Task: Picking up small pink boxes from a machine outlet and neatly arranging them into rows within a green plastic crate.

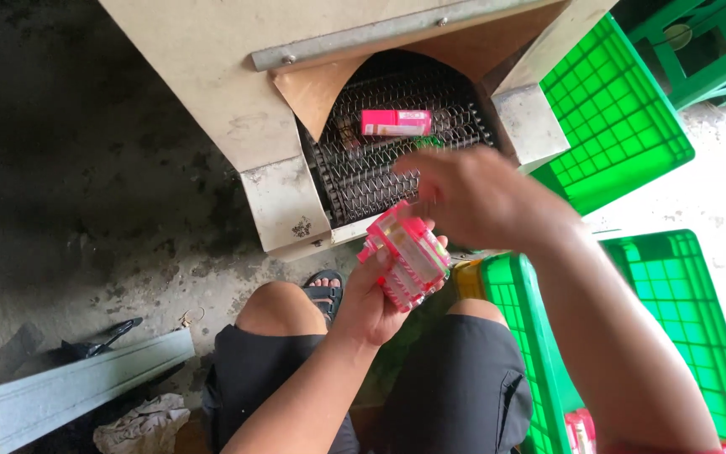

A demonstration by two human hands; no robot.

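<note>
At frame centre, the left hand (369,304) gripped a stack of pink shrink-wrapped rectangular packets (405,254). The right hand (474,197), blurred, seemed loosely open, reaching toward another pink packet (396,123) on the metal mesh conveyor belt (355,172) above. Squaring the stack before adding would help.
</note>
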